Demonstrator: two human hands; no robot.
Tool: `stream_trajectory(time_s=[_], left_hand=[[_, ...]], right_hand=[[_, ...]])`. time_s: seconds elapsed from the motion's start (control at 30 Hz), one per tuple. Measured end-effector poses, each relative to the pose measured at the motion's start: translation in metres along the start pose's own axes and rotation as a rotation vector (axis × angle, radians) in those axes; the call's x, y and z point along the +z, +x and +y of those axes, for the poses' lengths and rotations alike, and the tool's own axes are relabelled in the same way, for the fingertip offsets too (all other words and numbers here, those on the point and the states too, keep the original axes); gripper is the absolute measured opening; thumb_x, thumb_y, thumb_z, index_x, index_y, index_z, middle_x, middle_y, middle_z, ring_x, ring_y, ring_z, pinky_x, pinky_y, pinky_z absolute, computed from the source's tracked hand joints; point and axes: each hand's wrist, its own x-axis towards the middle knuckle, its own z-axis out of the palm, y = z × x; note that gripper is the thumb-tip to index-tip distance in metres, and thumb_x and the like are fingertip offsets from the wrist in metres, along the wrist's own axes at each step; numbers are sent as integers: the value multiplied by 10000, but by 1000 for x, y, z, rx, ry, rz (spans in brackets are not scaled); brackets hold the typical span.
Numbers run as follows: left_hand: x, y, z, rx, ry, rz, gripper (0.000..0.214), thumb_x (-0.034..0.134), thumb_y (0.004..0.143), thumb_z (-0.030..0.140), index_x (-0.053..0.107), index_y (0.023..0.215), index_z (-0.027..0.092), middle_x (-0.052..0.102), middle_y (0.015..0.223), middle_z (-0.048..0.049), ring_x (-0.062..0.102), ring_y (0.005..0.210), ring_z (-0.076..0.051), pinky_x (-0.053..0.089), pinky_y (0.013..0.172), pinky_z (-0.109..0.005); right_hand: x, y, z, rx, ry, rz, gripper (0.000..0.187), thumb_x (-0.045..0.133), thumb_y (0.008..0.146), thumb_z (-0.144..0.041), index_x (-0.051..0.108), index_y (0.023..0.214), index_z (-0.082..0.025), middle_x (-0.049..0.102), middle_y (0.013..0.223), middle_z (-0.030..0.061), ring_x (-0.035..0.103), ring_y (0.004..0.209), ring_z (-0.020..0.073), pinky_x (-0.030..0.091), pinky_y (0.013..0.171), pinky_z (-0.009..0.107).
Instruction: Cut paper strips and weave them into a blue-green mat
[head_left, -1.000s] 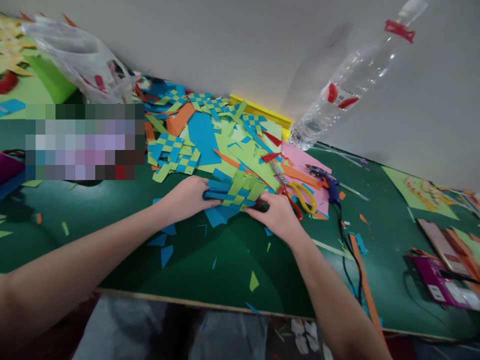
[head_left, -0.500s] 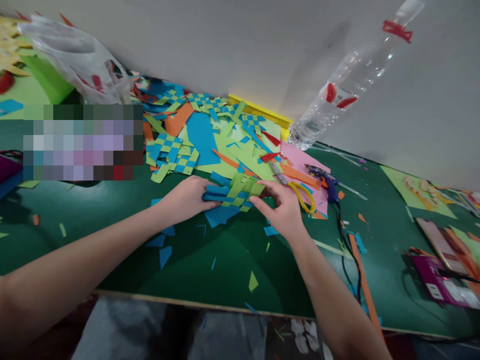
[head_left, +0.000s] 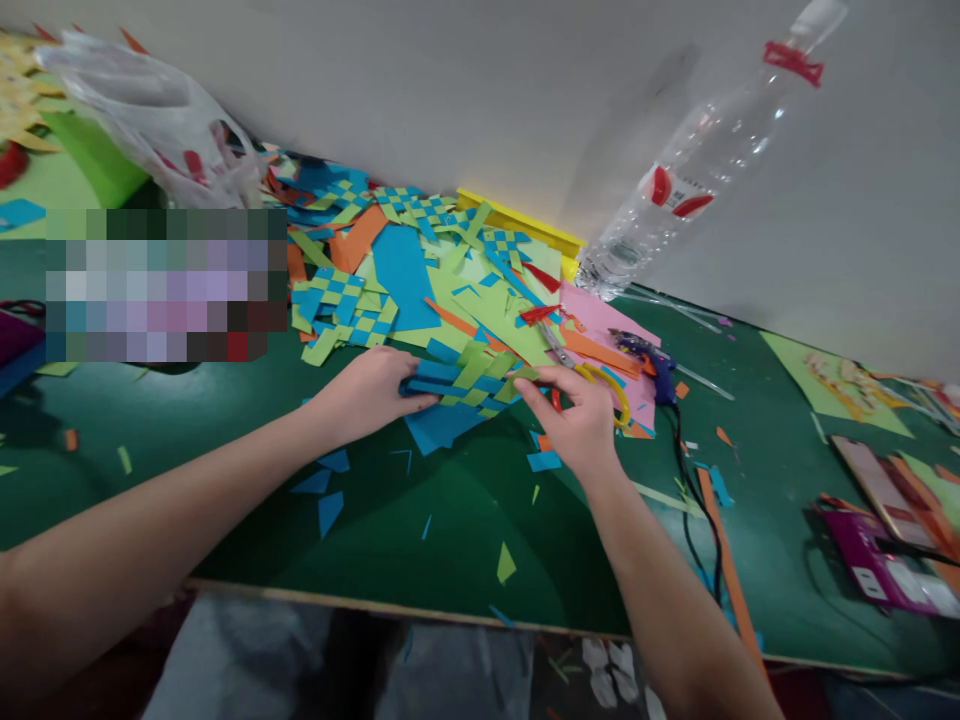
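Note:
A piece of woven paper strips [head_left: 474, 384], blue and light green in a checker pattern, is held between my two hands a little above the table. My left hand [head_left: 382, 388] is closed on the loose blue strip ends at its left side. At its right edge, my right hand [head_left: 571, 408] pinches a strip between thumb and forefinger. Under the weave lies a piece of blue paper [head_left: 439, 432]. Just beyond my right hand rest scissors [head_left: 604, 385] with yellow handles, partly hidden by the fingers.
Behind my hands spreads a pile of paper sheets, strips and woven pieces [head_left: 345, 305]. A clear plastic bottle [head_left: 697, 170] stands by the wall at right. A blue glue gun [head_left: 660, 375] trails a black cord. A phone [head_left: 881, 490] and a purple box [head_left: 874, 560] lie far right.
My right hand has shifted slightly right and changed from a broader hold to a fingertip pinch at the weave's right edge. My left hand keeps its hold almost in place.

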Motion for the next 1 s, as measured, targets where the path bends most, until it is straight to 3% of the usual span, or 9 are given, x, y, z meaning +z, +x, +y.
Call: stream_trajectory(time_s=[0.13, 0.3, 0.43, 0.6, 0.67, 0.83, 0.9, 1.0], left_hand=[[-6, -1, 1, -22, 21, 19, 233, 595, 796, 400, 716, 868, 215, 723, 836, -41, 655, 750, -223, 471, 640, -298], [-12, -3, 6, -47, -88, 203, 220, 618, 790, 380, 709, 932, 237, 725, 910, -14, 653, 784, -182, 491, 712, -271], [-16, -6, 10, -70, -105, 331, 289, 618, 795, 458, 691, 990, 258, 719, 979, -11, 645, 733, -162, 473, 604, -241], [-14, -6, 7, -53, -68, 435, 306, 624, 791, 507, 696, 903, 231, 721, 902, -23, 594, 598, -131, 441, 510, -237], [-12, -6, 6, -37, -59, 447, 321, 616, 793, 520, 695, 885, 223, 720, 886, -25, 595, 595, -129, 445, 508, -234], [-12, -6, 6, -4, -54, 411, 295, 602, 818, 493, 697, 898, 226, 720, 898, -28, 657, 758, -163, 485, 616, -233], [-12, -7, 8, -9, -62, 411, 289, 607, 817, 485, 700, 920, 231, 721, 910, -27, 662, 786, -170, 488, 627, -233], [-13, -7, 9, -12, -79, 397, 284, 604, 816, 471, 703, 930, 231, 722, 918, -26, 663, 803, -172, 493, 633, -230]], right_hand=[[-1, 0, -1, 56, 58, 0, 86, 689, 782, -261, 699, 815, -182, 729, 745, 19, 686, 688, 153, 557, 681, 263], [-1, 1, 1, 83, 98, -48, 86, 689, 773, -256, 699, 816, -181, 726, 773, 19, 678, 716, 152, 547, 693, 259], [0, 2, 5, 146, 97, -116, 108, 699, 760, -286, 697, 801, -186, 716, 740, 7, 675, 701, 163, 541, 659, 265], [2, 2, 10, 227, 85, -253, 198, 717, 741, -359, 682, 829, -184, 729, 829, 33, 685, 818, 209, 542, 761, 328], [3, 2, 12, 248, 105, -286, 262, 731, 724, -375, 664, 891, -185, 726, 889, 51, 684, 871, 222, 539, 799, 357], [5, 1, 16, 251, 189, -229, 471, 780, 677, -387, 590, 1065, -200, 714, 954, 61, 680, 930, 219, 540, 826, 361], [5, 1, 16, 229, 183, -232, 442, 754, 714, -373, 606, 1098, -211, 717, 957, 47, 679, 929, 207, 537, 823, 344], [4, 1, 17, 211, 104, -231, 254, 704, 765, -341, 686, 979, -205, 729, 899, 31, 683, 882, 204, 528, 816, 339]])
